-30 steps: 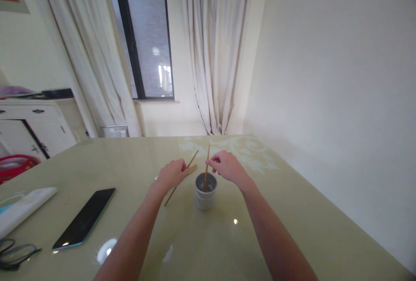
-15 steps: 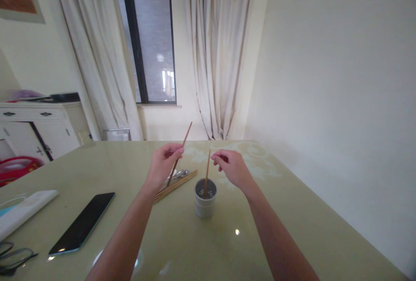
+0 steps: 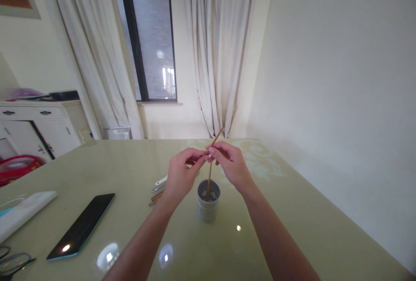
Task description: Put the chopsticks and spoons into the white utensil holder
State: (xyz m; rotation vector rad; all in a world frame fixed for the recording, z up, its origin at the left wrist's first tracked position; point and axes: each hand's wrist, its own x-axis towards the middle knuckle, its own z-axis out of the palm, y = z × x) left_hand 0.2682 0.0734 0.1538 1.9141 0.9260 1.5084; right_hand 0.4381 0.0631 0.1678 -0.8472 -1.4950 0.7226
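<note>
My left hand (image 3: 183,174) and my right hand (image 3: 231,163) meet above the cup, fingertips pinched on one brown chopstick (image 3: 217,135). It slants with its free end up to the right; its lower part is hidden behind my left fingers. Below them, a lighter chopstick (image 3: 209,181) leans inside a grey cup (image 3: 207,211) with holes in its bottom. The top of that chopstick is covered by my hands. Left of my left hand, several chopsticks (image 3: 157,197) lie on the table beside a metal utensil (image 3: 158,188) and a white handle (image 3: 161,181), all partly hidden by my wrist.
A dark-screened tablet or phone (image 3: 82,225) lies on the glossy green table (image 3: 273,229). Farther left are a white slab-like object (image 3: 27,211) and glasses or a looped cord (image 3: 16,261). A wall (image 3: 341,99) runs along the right side.
My left hand has moved right, bringing the brown chopstick over the cup. My right hand, empty before, now pinches it as well. The lighter chopstick still stands in the cup.
</note>
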